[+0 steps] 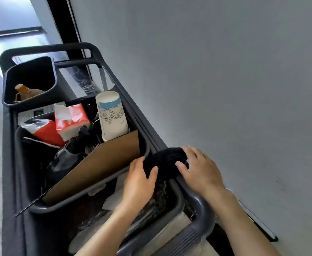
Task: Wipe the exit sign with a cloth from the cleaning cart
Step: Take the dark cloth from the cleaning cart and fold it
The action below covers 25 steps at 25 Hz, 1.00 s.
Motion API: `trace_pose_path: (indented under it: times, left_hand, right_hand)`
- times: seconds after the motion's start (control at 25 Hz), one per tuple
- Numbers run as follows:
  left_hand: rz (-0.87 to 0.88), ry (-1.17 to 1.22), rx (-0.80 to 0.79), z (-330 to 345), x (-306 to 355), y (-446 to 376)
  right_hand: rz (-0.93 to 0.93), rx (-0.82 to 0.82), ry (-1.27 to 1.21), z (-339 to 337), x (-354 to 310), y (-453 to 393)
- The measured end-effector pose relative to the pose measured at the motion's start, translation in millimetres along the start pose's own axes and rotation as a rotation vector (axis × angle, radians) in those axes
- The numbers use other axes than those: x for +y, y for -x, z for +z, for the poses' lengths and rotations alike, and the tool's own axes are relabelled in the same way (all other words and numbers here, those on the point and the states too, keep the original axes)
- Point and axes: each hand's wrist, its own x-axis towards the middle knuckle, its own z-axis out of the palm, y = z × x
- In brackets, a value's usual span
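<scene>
A black cloth (167,159) lies draped over the right rim of the dark cleaning cart (9,163), near its front end. My left hand (139,182) grips the cloth's left side, thumb on top. My right hand (199,169) rests on its right side, with fingers curled over the fabric. The exit sign is not in view.
A grey tub (88,193) in the cart holds a cardboard sheet (99,167), a tall paper cup (111,115), red tissue packs (70,119) and a dark spray bottle (66,159). A black bin (29,80) stands at the cart's far end. A grey wall (225,80) runs close along the right.
</scene>
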Motion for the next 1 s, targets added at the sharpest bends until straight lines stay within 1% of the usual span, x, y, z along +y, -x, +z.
trace_pose_path:
  times: [0.08, 0.16, 0.28, 0.36, 0.44, 0.52, 0.6, 0.76, 0.88, 1.0]
  left_hand:
    - [-0.105, 0.159, 0.077, 10, -1, -5]
    - [-0.182, 0.222, 0.104, 20, -1, -3]
    - [-0.36, 0.32, 0.005, 35, -9, -8]
    - [-0.46, 0.498, -0.069, 36, -10, -14]
    - [-0.506, 0.666, -0.131, 37, -11, -20]
    - [-0.48, 0.686, -0.113, 35, -11, -24]
    - [-0.433, 0.673, -0.072, 30, -12, -25]
    - [-0.38, 0.648, -0.056, 18, -3, -22]
    - [-0.283, 0.674, -0.055, 12, 13, -12]
    - [-0.18, 0.64, -0.055, 13, 38, -2]
  right_hand:
    - [0.033, -0.015, -0.067, 10, 3, -16]
    - [0.089, -0.069, -0.144, 19, 6, -28]
    - [0.171, -0.12, -0.267, 36, 12, -41]
    - [0.212, -0.151, -0.365, 40, 15, -46]
    - [0.247, -0.17, -0.475, 45, 18, -47]
    - [0.263, -0.143, -0.555, 47, 18, -45]
    - [0.281, -0.064, -0.589, 46, 16, -41]
    - [0.276, 0.066, -0.615, 32, 12, -28]
    - [0.275, 0.145, -0.673, 15, 17, -7]
    - [0.277, 0.225, -0.705, -8, 29, 20]
